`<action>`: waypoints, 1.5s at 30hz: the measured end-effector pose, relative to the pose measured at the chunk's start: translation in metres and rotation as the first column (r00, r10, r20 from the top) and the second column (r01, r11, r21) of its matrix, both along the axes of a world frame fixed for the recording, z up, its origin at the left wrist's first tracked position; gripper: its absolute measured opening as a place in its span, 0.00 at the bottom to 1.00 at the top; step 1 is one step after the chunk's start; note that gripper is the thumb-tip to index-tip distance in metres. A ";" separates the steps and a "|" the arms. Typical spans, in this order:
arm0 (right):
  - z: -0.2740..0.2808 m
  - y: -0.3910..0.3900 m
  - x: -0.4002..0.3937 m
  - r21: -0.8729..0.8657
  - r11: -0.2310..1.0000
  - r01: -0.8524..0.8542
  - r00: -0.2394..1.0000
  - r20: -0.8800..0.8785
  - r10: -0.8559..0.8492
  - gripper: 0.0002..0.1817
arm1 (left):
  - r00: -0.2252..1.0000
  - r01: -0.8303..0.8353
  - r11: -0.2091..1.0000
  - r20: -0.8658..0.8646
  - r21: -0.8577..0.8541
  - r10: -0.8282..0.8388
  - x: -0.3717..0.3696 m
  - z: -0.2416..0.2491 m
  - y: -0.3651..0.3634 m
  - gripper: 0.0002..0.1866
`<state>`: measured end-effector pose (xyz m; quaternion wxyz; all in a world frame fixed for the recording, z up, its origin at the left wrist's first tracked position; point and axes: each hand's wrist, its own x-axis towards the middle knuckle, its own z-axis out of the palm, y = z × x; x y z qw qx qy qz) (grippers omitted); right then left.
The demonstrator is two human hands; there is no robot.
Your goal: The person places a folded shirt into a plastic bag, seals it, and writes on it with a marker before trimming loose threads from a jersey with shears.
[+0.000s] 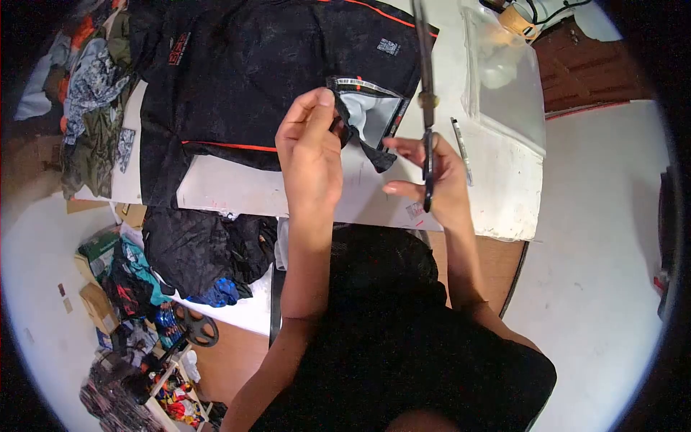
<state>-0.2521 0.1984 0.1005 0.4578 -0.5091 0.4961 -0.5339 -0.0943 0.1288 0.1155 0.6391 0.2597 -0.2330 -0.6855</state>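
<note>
Black garment (245, 93) pinched at the edge, with scissors (427, 101) carried in the other hand

So the garment is spread over the worktop (497, 194), and its edge beside the printed band (367, 87) is pinched between the thumb and fingers of the left hand (309, 155). The right hand (445, 180) is held just beside it, thumb and forefinger spread apart (how the scissors are gripped can't be told from here). The cloth can be guessed to be light, floppy and maybe a bit slippery, so not much force should be needed. The banded edge would probably be gripped best, since it's likely stiffer than the loose pale lining (371, 119), and the blades should be kept clear of the folds
</note>
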 end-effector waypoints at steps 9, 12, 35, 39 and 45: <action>0.002 -0.003 0.010 0.088 0.981 0.170 0.981 0.073 -0.177 0.15 | 0.998 -0.053 0.998 0.017 0.020 0.053 0.008 -0.014 0.002 0.07; 0.011 -0.005 0.009 0.033 0.978 0.207 0.975 0.073 -0.209 0.14 | 0.770 -0.370 0.917 0.502 -0.151 0.394 -0.002 -0.022 0.032 0.09; 0.009 0.010 0.005 -0.101 0.976 0.194 0.975 -0.089 -0.203 0.21 | 0.969 0.223 0.953 -0.154 0.207 -0.193 -0.018 -0.024 0.055 0.04; 0.011 0.018 0.011 -0.163 0.942 0.295 0.952 -0.033 -0.304 0.22 | 0.982 0.186 0.969 -0.063 0.164 -0.178 -0.023 -0.022 0.053 0.04; 0.019 0.015 0.021 -0.135 0.912 0.388 0.921 0.088 -0.379 0.21 | 0.989 0.136 0.976 -0.088 0.170 -0.122 -0.033 -0.013 0.055 0.07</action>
